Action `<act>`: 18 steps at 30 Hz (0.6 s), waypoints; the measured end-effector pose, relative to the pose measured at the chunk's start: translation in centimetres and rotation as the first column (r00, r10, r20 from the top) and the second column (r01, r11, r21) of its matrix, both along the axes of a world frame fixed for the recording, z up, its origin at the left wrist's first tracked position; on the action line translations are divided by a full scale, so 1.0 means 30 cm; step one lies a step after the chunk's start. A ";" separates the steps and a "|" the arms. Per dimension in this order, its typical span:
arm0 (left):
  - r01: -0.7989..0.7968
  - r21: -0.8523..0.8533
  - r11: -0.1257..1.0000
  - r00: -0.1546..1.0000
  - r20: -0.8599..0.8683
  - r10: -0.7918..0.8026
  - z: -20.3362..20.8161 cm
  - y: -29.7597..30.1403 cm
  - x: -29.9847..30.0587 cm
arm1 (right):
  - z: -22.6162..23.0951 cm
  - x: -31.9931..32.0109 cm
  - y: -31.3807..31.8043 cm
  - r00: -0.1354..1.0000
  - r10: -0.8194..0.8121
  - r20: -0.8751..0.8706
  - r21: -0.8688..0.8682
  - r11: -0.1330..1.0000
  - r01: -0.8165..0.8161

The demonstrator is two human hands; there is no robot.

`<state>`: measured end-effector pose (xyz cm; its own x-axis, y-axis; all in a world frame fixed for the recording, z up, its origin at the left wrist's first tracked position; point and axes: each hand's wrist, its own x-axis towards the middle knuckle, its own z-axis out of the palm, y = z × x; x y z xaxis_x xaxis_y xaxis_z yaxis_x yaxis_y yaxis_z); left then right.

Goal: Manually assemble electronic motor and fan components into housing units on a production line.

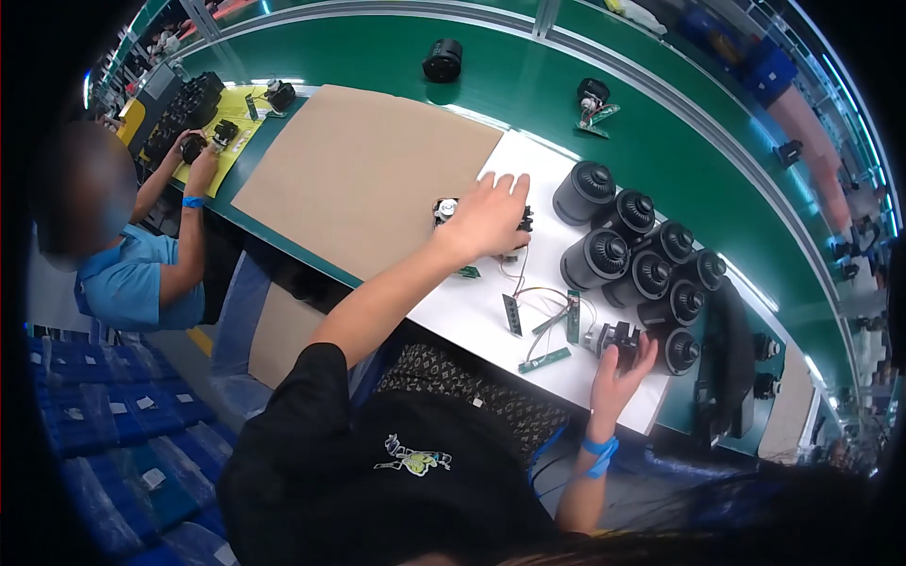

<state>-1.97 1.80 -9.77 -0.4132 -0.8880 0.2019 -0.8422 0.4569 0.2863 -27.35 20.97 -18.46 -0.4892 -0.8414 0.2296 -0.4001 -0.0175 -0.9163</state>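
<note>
On a white sheet point(460, 294), my left hand point(486, 219) reaches over a small black-and-white electronic assembly point(445, 209), its fingers bent around it. The hand covers most of that part. Farther right, my right hand point(623, 382) has thumb and fingers on either side of a black-and-silver assembly point(618, 337). Between the two hands lie several thin green circuit boards point(545, 359), joined by fine wires point(538, 291). Beyond them, several dark grey cylindrical housings point(595, 258) with ribbed tops stand close together, some near my right hand.
Brown cardboard point(363, 179) covers the green bench point(330, 52) to the left. A black cylinder point(443, 60) and another wired assembly point(593, 99) sit toward the back. A co-worker point(142, 274) handles black parts on a yellow sheet point(231, 151) at far left.
</note>
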 end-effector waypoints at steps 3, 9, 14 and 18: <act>0.010 -0.408 0.913 0.989 -0.129 -0.068 0.084 0.038 0.040 | 0.044 0.055 0.052 0.997 -0.027 0.066 0.025 0.999 0.025; -0.055 -0.378 0.924 0.894 -0.431 -0.123 0.037 0.155 0.201 | 0.062 0.085 0.215 0.979 -0.108 -0.175 0.006 0.994 0.111; -0.038 -0.285 0.958 0.977 -0.214 -0.025 0.019 0.042 0.299 | 0.296 -0.062 0.209 0.605 -0.064 -0.794 -0.083 0.997 -0.004; -0.037 -0.399 0.916 0.859 -0.482 -0.175 0.077 0.110 0.283 | 0.361 -0.249 0.046 0.870 -0.186 -0.456 0.048 0.971 0.233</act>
<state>6.53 5.09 -7.44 -0.2185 -0.6685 0.7109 -0.5941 0.6691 0.4465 -34.82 22.37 -7.65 -0.5221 -0.7600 0.3870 -0.7498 0.1929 -0.6329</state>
